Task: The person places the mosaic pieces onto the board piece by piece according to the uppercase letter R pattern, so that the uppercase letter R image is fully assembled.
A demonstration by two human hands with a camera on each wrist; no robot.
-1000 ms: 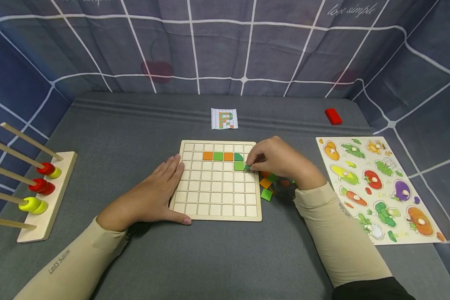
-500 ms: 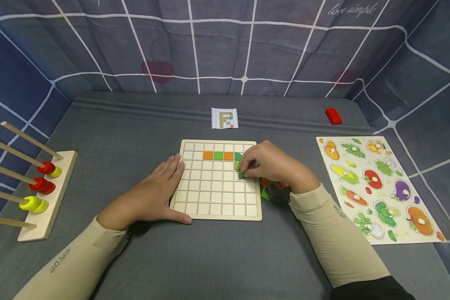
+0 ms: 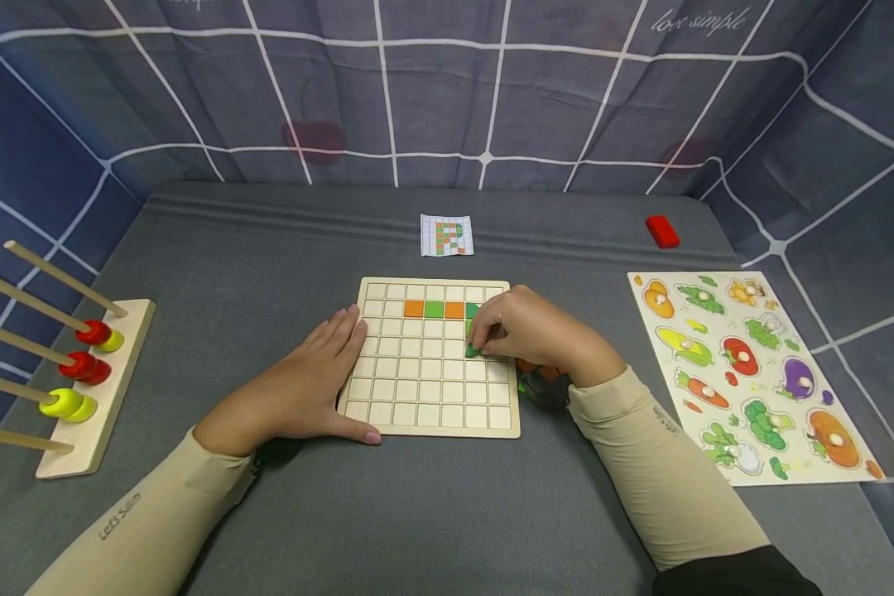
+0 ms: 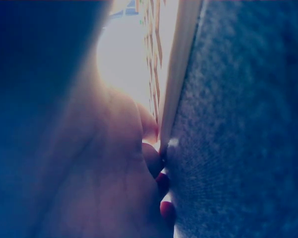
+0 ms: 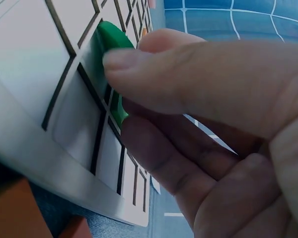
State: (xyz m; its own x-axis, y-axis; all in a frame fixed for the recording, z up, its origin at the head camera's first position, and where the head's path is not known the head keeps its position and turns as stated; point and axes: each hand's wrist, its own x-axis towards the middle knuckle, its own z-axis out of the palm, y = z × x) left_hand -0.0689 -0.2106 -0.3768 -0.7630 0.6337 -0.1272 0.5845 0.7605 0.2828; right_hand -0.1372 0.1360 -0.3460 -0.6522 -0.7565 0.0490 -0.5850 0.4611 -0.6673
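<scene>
A pale wooden grid board point(image 3: 417, 389) lies on the grey cloth. My left hand point(image 3: 298, 389) rests along its left edge, fingers extended and thumb near the lower-left corner; the left wrist view shows the fingertips at the board's side. Over the right columns, my right hand point(image 3: 529, 331) pinches a small green tile point(image 5: 116, 37) with a curved edge between thumb and fingers, tilted against a square. Orange point(image 3: 414, 309), green point(image 3: 434, 310), orange and darker green tiles sit in the second row. Another green tile below the last is mostly hidden by the fingers.
Loose orange and green tiles point(image 3: 547, 372) lie beside the board, partly under my right wrist. A pattern card point(image 3: 447, 236) is behind the board. A vegetable puzzle point(image 3: 723, 331) and red block point(image 3: 663, 232) are at right, a peg stacker point(image 3: 112, 389) with rings at left.
My right hand has moved left and slightly down the board, carrying the green tile from the right edge to a square below the placed green tile. The left hand stays still.
</scene>
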